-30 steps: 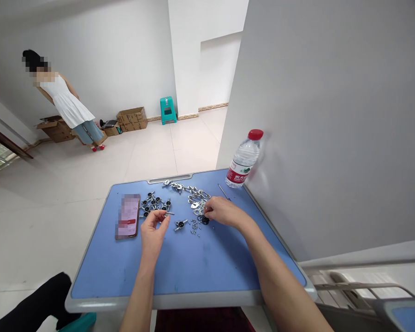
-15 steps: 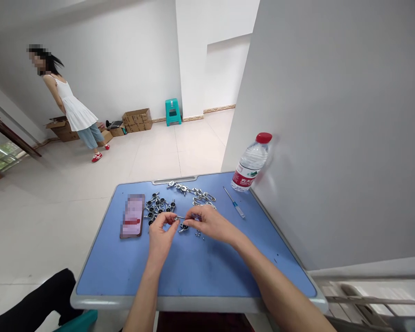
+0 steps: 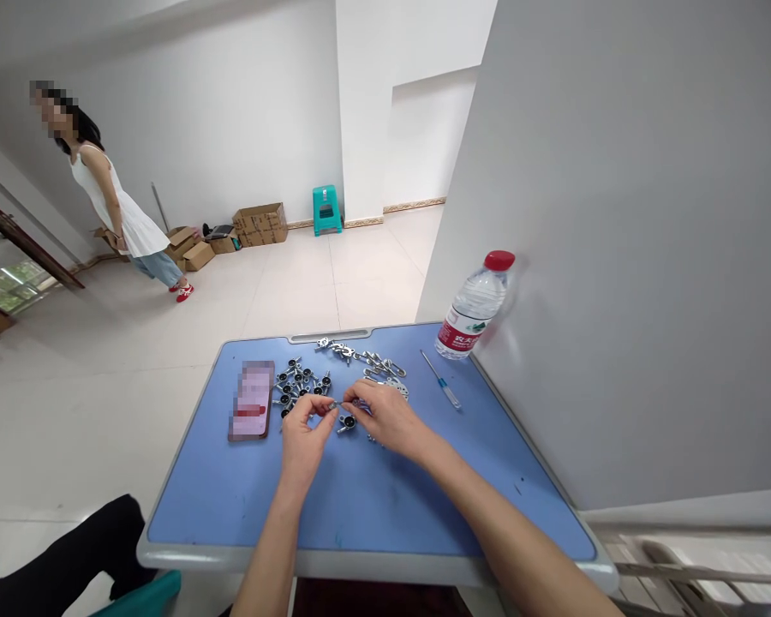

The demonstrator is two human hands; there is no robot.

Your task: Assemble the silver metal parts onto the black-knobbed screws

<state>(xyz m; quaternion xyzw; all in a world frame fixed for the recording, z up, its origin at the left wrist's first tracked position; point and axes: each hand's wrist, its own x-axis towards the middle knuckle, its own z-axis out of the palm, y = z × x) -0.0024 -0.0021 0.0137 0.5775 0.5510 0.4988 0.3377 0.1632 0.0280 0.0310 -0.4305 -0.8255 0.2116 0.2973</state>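
My left hand pinches a small metal part, mostly covered by the fingertips. From the right, the fingertips of my right hand close on the same small part, so the hands almost meet. Just below them on the blue table lies a metal fitting with a black round centre. A cluster of similar fittings spreads behind my left hand. Beyond my right hand are metal loop-shaped pieces and flat plates. Tiny metal bits show partly beside my right wrist.
A phone lies at the left, a blue-handled screwdriver at the right. A red-capped water bottle stands by the grey partition. More metal pieces lie at the far edge. Behind are a person, cardboard boxes and a stool.
My hands have drawn slightly closer together around the small part. The view has shifted a little, and the person in the background has turned and moved.
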